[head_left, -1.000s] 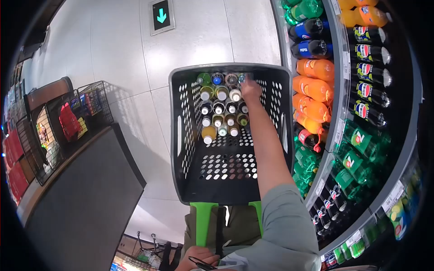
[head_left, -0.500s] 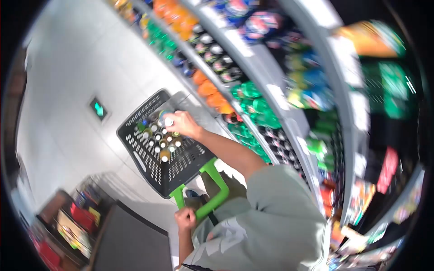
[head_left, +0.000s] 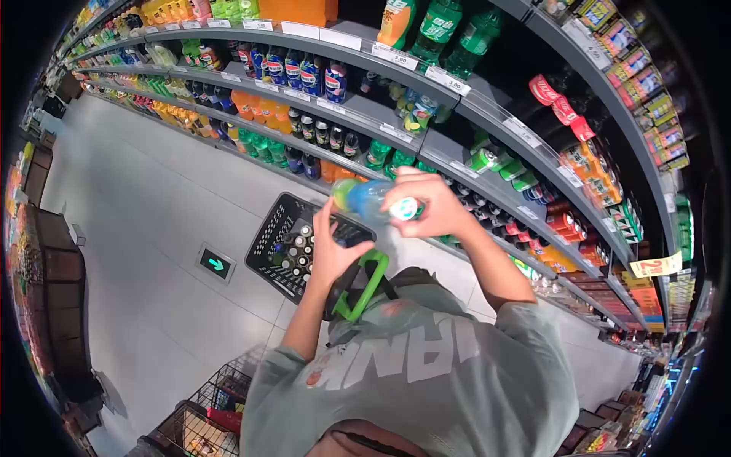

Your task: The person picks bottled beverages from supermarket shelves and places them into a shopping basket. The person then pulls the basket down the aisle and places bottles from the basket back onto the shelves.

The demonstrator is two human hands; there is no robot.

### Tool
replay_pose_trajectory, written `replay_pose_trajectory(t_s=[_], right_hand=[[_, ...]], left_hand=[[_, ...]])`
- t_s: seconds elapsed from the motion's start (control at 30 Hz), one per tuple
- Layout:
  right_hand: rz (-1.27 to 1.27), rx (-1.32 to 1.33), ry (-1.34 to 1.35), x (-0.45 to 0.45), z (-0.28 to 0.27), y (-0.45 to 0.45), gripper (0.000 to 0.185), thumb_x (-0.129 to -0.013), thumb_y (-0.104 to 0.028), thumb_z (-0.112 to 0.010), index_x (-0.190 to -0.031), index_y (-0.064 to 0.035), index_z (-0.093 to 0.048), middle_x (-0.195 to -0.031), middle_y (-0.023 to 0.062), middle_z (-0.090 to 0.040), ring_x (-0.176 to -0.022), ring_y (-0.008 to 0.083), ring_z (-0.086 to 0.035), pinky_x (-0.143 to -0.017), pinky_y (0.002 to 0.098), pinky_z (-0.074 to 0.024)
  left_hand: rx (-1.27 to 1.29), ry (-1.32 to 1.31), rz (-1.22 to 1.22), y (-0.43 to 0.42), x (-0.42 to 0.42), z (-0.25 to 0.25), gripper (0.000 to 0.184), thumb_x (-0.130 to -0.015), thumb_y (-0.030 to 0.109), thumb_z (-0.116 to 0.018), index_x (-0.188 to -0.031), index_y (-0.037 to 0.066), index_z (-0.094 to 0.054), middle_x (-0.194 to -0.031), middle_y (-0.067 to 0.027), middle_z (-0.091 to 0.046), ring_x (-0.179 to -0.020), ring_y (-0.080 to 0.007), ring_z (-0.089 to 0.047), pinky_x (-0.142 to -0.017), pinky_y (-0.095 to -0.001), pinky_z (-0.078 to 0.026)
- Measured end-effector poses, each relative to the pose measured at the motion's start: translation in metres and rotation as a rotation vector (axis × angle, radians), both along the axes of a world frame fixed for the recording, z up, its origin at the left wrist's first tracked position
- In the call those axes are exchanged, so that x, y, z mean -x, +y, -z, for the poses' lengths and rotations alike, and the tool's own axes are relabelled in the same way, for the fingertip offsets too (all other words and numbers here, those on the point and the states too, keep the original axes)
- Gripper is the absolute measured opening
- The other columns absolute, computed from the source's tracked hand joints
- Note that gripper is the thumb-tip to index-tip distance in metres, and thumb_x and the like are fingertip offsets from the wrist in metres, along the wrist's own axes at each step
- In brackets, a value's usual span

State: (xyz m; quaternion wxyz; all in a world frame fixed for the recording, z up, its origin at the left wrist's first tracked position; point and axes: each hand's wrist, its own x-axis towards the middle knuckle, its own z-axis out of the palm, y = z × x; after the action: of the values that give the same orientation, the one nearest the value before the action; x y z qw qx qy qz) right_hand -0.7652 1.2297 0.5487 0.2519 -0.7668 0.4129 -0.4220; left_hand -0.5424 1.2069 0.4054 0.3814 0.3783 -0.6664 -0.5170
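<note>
My right hand (head_left: 430, 202) grips a clear plastic drink bottle (head_left: 369, 198) near its white-capped end. The bottle lies tilted sideways in the air, its blue and yellow-green label slightly blurred. Just under its far end is my left hand (head_left: 335, 247), thumb and fingers apart; whether a fingertip touches the bottle I cannot tell. Below both hands stands a dark perforated shopping basket (head_left: 266, 221) with a green handle (head_left: 373, 286). Several bottles (head_left: 297, 251), mostly with pale caps, stand inside it.
Shelves of drinks curve along the right, with cola bottles (head_left: 304, 72), green bottles (head_left: 438, 30) and price tags (head_left: 392, 55). A floor sign (head_left: 215, 263) with a green arrow lies left of the basket. A wire cart (head_left: 198, 426) stands at lower left.
My right hand has moved from the basket up to the right and now holds a bottle in the air. My left hand has let go of the green handle and risen toward the bottle.
</note>
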Motion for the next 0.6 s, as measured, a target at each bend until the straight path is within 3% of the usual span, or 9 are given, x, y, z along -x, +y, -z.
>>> replay_pose_trajectory(t_s=[0.1,0.17,0.23,0.3,0.37,0.43,0.53,0.57,0.6], right_hand=[[0.113,-0.011,-0.001,0.005,-0.021,0.016,0.029,-0.056,-0.005,-0.071,-0.085,-0.0077,-0.069,-0.071,0.0031,-0.059,-0.068,0.0184,-0.048,-0.060,0.0305,-0.0392],[0.219,-0.002,0.007,0.013,-0.029,0.029,0.027,-0.058,-0.005,-0.070,-0.085,-0.0068,-0.068,-0.072,0.0031,-0.058,-0.071,0.0175,-0.049,-0.063,0.0296,-0.0394],[0.254,-0.018,-0.111,0.028,-0.027,0.044,0.026,-0.058,-0.004,-0.069,-0.084,-0.0063,-0.068,-0.076,0.0032,-0.057,-0.073,0.0155,-0.048,-0.064,0.0289,-0.0393],[0.262,-0.051,-0.112,0.034,-0.022,0.055,0.028,-0.063,-0.004,-0.070,-0.090,-0.0068,-0.069,-0.085,0.0036,-0.057,-0.078,0.0135,-0.052,-0.071,0.0276,-0.0418],[0.384,-0.157,-0.389,0.031,-0.024,0.060,0.030,-0.070,-0.007,-0.074,-0.100,-0.0058,-0.067,-0.095,0.0032,-0.057,-0.089,0.0130,-0.055,-0.078,0.0267,-0.0437],[0.378,-0.121,-0.385,0.041,-0.006,0.058,0.040,-0.075,-0.010,-0.075,-0.112,-0.0041,-0.060,-0.104,0.0017,-0.052,-0.097,0.0128,-0.053,-0.085,0.0294,-0.0445],[0.412,-0.323,-0.347,0.042,0.011,0.064,0.068,-0.077,-0.013,-0.077,-0.136,-0.0058,-0.043,-0.126,0.0062,-0.049,-0.119,0.0175,-0.049,-0.101,0.0340,-0.0422],[0.405,-0.479,-0.430,0.038,0.016,0.067,0.075,-0.076,-0.010,-0.079,-0.139,-0.0058,-0.038,-0.129,0.0071,-0.050,-0.120,0.0175,-0.049,-0.100,0.0366,-0.0443],[0.459,-0.361,-0.404,0.041,0.037,0.063,0.077,-0.075,-0.014,-0.081,-0.139,-0.0054,-0.038,-0.122,0.0089,-0.054,-0.103,0.0161,-0.056,-0.080,0.0312,-0.0490]], left_hand=[[0.073,-0.011,0.007,-0.013,0.018,-0.023,0.115,-0.053,0.023,-0.093,-0.148,0.010,-0.029,-0.133,-0.0184,-0.038,-0.123,-0.0333,-0.044,-0.103,-0.0437,-0.042],[0.298,-0.046,-0.034,-0.019,0.031,-0.030,0.110,-0.058,0.017,-0.090,-0.150,0.015,-0.028,-0.146,-0.0149,-0.026,-0.132,-0.0302,-0.036,-0.100,-0.0463,-0.044],[0.105,0.266,0.010,-0.020,0.052,-0.043,0.097,-0.063,0.013,-0.087,-0.147,0.014,-0.037,-0.143,-0.0133,-0.036,-0.128,-0.0257,-0.043,-0.097,-0.0410,-0.046],[0.059,0.220,0.143,-0.020,0.054,-0.045,0.086,-0.066,0.013,-0.086,-0.140,0.006,-0.044,-0.139,-0.0152,-0.042,-0.124,-0.0251,-0.048,-0.097,-0.0389,-0.047],[0.021,0.169,0.268,-0.020,0.058,-0.041,0.076,-0.068,0.012,-0.086,-0.134,-0.002,-0.051,-0.136,-0.0171,-0.047,-0.120,-0.0244,-0.053,-0.097,-0.0368,-0.048],[0.040,0.206,0.287,-0.016,0.066,-0.017,0.062,-0.070,0.007,-0.083,-0.126,-0.003,-0.059,-0.123,-0.0156,-0.059,-0.112,-0.0217,-0.058,-0.097,-0.0316,-0.047],[-0.139,0.305,0.374,-0.002,0.077,0.002,0.063,-0.078,0.009,-0.078,-0.133,-0.006,-0.050,-0.126,-0.0144,-0.059,-0.114,-0.0188,-0.057,-0.097,-0.0316,-0.045],[-0.280,0.376,0.417,0.002,0.080,0.002,0.064,-0.081,0.011,-0.077,-0.135,-0.007,-0.048,-0.129,-0.0144,-0.058,-0.115,-0.0180,-0.056,-0.097,-0.0323,-0.045],[-0.292,0.328,0.461,0.001,0.084,0.012,0.067,-0.085,0.017,-0.074,-0.138,-0.010,-0.042,-0.133,-0.0156,-0.055,-0.118,-0.0175,-0.054,-0.096,-0.0320,-0.046]])
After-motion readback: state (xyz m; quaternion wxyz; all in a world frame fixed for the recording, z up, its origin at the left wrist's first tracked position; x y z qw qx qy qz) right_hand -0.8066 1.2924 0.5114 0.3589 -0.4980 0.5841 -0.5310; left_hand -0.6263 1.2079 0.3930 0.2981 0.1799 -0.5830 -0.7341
